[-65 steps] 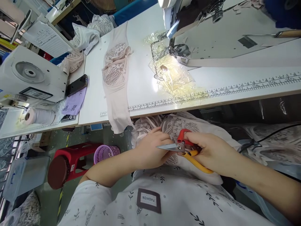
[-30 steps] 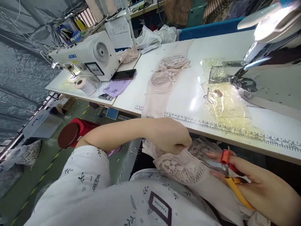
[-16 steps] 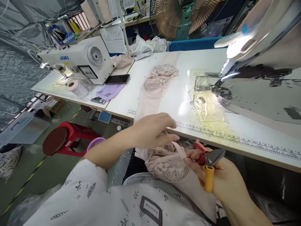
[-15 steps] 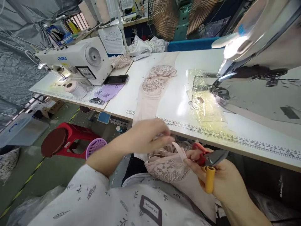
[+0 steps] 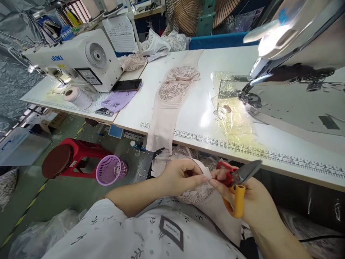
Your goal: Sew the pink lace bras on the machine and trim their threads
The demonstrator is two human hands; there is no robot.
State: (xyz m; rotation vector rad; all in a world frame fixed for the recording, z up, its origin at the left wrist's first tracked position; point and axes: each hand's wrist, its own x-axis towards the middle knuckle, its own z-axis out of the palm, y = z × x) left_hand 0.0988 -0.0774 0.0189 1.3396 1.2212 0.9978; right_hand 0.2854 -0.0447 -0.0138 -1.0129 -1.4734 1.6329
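Note:
In my lap, below the table edge, lies a pale pink lace bra [image 5: 196, 196]. My left hand [image 5: 182, 176] is closed, with thumb and fingers pinching its narrow strap [image 5: 202, 167]. Close against it, the thumb and forefinger of my right hand [image 5: 258, 203] also pinch the strap. That right hand keeps a pair of scissors [image 5: 238, 190] with red and yellow handles in its palm, the blades pointing up to the right. Part of the bra is hidden behind my hands. A second lace bra [image 5: 175, 90] is stretched across the white table [image 5: 199, 118].
On the right stands a lit sewing machine [image 5: 285, 46]; a JUKI machine [image 5: 72, 61] is at the left. A phone [image 5: 127, 85] rests on purple paper [image 5: 118, 101]. A red stool [image 5: 83, 153] and purple basket [image 5: 104, 171] stand on the floor.
My left hand has come down from above the lap to the strap and pinches it beside my right fingers. My right hand has kept the scissors and strap. The view has shifted slightly.

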